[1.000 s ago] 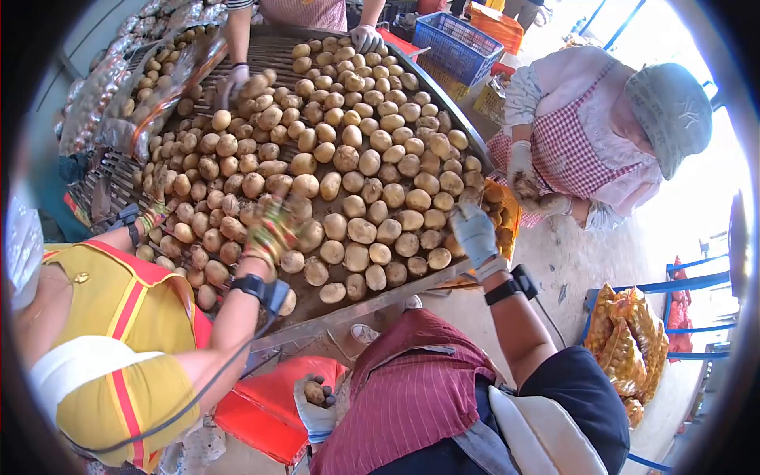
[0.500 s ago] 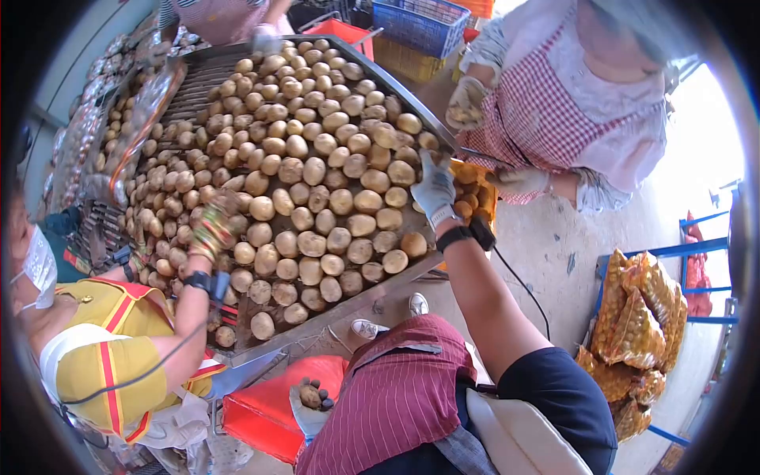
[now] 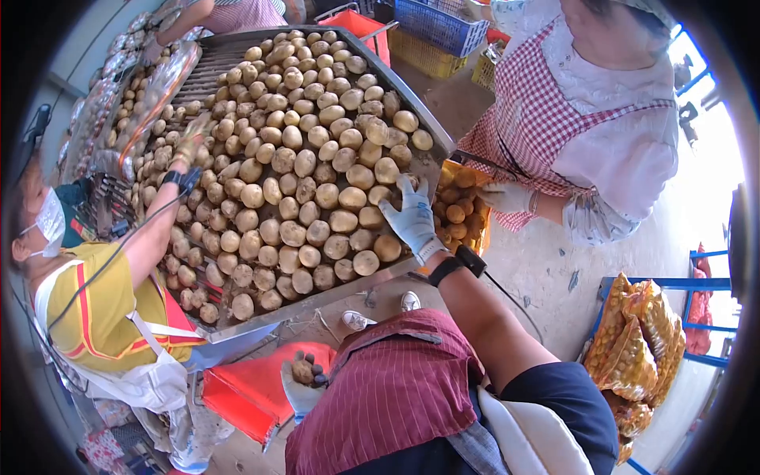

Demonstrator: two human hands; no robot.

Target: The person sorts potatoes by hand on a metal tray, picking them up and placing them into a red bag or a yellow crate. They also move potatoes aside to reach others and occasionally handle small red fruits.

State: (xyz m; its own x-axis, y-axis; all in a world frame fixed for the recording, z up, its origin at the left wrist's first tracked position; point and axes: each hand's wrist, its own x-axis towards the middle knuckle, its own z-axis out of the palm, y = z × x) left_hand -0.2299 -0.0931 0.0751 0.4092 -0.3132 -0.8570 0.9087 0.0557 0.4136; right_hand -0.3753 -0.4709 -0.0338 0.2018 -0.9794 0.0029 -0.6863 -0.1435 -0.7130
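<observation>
Many potatoes [image 3: 317, 182] cover the slatted metal sorting table. My right hand [image 3: 412, 218], in a light grey glove, spreads its fingers at the table's right corner, next to the potatoes there; nothing is gripped in it. Low beside my striped maroon apron, my left hand [image 3: 298, 396], gloved too, cups a brownish potato [image 3: 302, 370] and several small dark round ones. The left fingers are partly hidden by the apron. A yellow mesh bag [image 3: 475, 222] with potatoes hangs at the corner, just right of my right hand.
A co-worker in yellow [image 3: 119, 309] reaches over the table's left side. Another in a checked apron [image 3: 546, 111] touches the mesh bag. A red container [image 3: 245, 392] stands below my left hand. Filled potato sacks [image 3: 633, 340] and blue crates [image 3: 439, 28] stand to the right and back.
My right hand has shifted left along the table corner, fingers now spread. The co-worker in yellow has reached farther up the table. The checked-apron co-worker's other hand has moved up and away.
</observation>
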